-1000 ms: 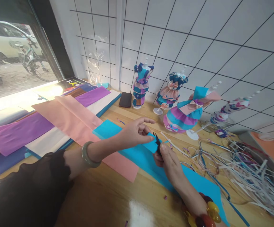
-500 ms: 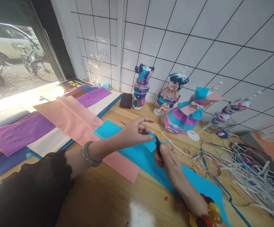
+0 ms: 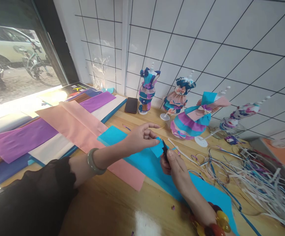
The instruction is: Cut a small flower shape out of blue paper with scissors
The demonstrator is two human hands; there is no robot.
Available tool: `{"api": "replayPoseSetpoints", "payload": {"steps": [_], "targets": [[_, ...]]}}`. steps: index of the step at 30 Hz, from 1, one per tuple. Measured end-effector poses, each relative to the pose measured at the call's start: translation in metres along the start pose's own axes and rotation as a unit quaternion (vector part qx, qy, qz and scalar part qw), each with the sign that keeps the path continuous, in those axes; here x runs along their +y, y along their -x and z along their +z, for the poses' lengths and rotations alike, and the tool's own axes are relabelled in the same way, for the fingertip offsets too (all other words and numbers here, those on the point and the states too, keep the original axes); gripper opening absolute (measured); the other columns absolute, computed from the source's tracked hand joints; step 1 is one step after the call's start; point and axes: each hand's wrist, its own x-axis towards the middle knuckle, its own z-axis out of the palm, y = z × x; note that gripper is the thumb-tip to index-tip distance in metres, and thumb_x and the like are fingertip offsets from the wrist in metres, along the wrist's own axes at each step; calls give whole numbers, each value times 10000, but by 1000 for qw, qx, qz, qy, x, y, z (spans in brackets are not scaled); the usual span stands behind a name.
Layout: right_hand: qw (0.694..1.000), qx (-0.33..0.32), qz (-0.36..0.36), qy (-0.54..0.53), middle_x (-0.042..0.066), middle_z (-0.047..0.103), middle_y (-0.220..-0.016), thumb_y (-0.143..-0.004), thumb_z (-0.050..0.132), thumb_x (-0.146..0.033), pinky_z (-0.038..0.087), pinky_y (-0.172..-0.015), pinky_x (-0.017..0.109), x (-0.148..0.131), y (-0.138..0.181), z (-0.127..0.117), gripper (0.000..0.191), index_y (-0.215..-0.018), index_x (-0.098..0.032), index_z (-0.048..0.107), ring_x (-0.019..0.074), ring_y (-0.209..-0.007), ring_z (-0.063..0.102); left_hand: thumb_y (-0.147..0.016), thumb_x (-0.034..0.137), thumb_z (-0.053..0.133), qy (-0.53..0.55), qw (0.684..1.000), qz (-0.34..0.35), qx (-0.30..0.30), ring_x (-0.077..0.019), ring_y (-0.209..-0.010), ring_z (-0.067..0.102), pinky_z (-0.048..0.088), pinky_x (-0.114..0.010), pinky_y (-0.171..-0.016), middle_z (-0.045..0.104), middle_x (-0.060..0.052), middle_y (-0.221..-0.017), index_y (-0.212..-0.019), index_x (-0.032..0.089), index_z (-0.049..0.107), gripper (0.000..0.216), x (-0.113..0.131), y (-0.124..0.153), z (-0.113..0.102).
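My left hand (image 3: 140, 137) pinches a small piece of turquoise paper (image 3: 157, 149) between thumb and fingers, index finger stretched out. My right hand (image 3: 175, 165) grips small black scissors (image 3: 164, 150), whose blades meet the edge of that piece. Both hands hover over a long turquoise sheet (image 3: 206, 191) lying across the wooden table (image 3: 113, 203). A green bangle sits on my left wrist, a chunky coloured bead bracelet on my right.
Pink (image 3: 80, 126), purple (image 3: 21, 139) and white paper sheets lie at the left. A black phone (image 3: 131, 105) and three paper-dressed mini mannequins (image 3: 147, 88) (image 3: 179, 95) (image 3: 199, 116) stand by the tiled wall. A tangle of paper strips (image 3: 255, 183) covers the right side.
Hands and scissors stay almost in place on the turquoise piece; the view has shifted slightly.
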Motion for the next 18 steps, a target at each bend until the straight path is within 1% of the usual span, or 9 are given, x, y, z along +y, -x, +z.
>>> {"api": "replayPoseSetpoints", "payload": {"steps": [3, 6, 8, 11, 14, 18], "targets": [[1000, 9, -5, -2, -62, 268, -543, -924, 383, -611, 175, -427, 265, 1, -1, 0, 500, -604, -227, 358, 106, -465, 240, -686, 217, 761, 21, 999, -25, -7, -101, -750, 577, 431, -253, -719, 594, 18, -789, -1214, 162, 502, 591, -3, 1, 4], [1000, 13, -6, -6, -61, 285, -538, -933, 384, -594, 172, -425, 266, 3, -1, 1, 490, -612, -224, 377, 104, -459, 247, -709, 208, 738, 19, 999, -42, -21, -98, -716, 556, 421, -248, -686, 571, 31, -751, -1240, 152, 478, 594, -4, 3, 7], [1000, 12, -3, -9, -59, 294, -544, -934, 390, -587, 172, -427, 269, 4, -1, 1, 478, -622, -224, 392, 107, -462, 249, -718, 207, 728, 7, 999, -36, -20, -95, -698, 539, 407, -242, -663, 554, 36, -734, -1249, 148, 471, 593, -4, 3, 8], [1000, -1, 2, -20, -63, 272, -541, -938, 378, -587, 164, -436, 277, 3, 0, 2, 486, -610, -228, 373, 110, -465, 223, -729, 222, 720, -13, 999, -21, -23, -93, -682, 527, 395, -239, -641, 544, 36, -737, -1263, 152, 461, 598, -5, 3, 6], [999, -12, 5, -34, -66, 258, -542, -943, 370, -580, 159, -442, 279, 3, 0, 2, 482, -615, -226, 371, 110, -470, 209, -735, 237, 713, -36, 999, -4, -35, -93, -667, 522, 391, -239, -625, 535, 37, -734, -1276, 158, 452, 605, -7, 3, 5], [999, -7, -2, -32, -65, 261, -551, -942, 379, -577, 160, -441, 271, 4, 1, 2, 479, -621, -222, 375, 106, -474, 219, -742, 236, 701, -58, 997, 15, -55, -100, -683, 526, 395, -240, -628, 547, 24, -745, -1267, 146, 461, 584, -9, 4, 5]]}}
